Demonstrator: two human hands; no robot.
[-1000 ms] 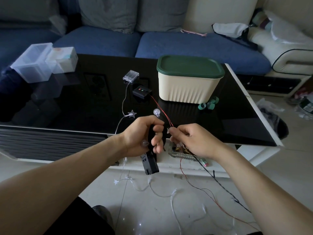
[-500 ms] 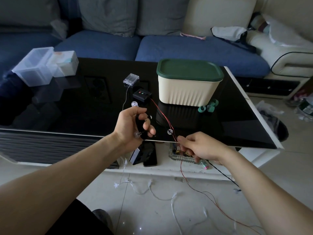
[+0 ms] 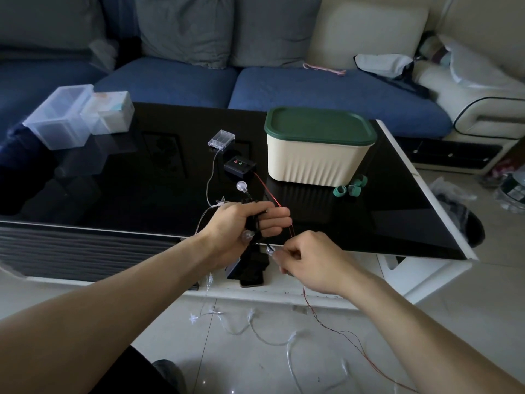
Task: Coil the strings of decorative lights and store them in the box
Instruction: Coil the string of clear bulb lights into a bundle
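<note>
My left hand (image 3: 246,223) grips a dark coil of bulb lights (image 3: 252,220) wound around its fingers, with round clear bulbs sticking out above and below. My right hand (image 3: 308,261) pinches the black string by a bulb just right of the coil. A thin red wire (image 3: 268,191) runs from a black controller box (image 3: 240,166) past both hands down to the floor. A clear battery case (image 3: 221,139) trails a white star-light string (image 3: 211,180) off the table edge onto the floor. The cream box with its green lid (image 3: 318,149) on stands behind, closed.
Clear plastic containers (image 3: 71,118) sit at the table's (image 3: 113,189) left rear. Green rings (image 3: 350,187) lie by the cream box. A phone (image 3: 251,275) rests on the lower shelf. White light strings (image 3: 255,331) sprawl on the tiled floor. A blue sofa (image 3: 312,92) stands behind.
My left hand turned and rose over the table edge with more dark string wound on it. My right hand shifted left to the string beside the coil.
</note>
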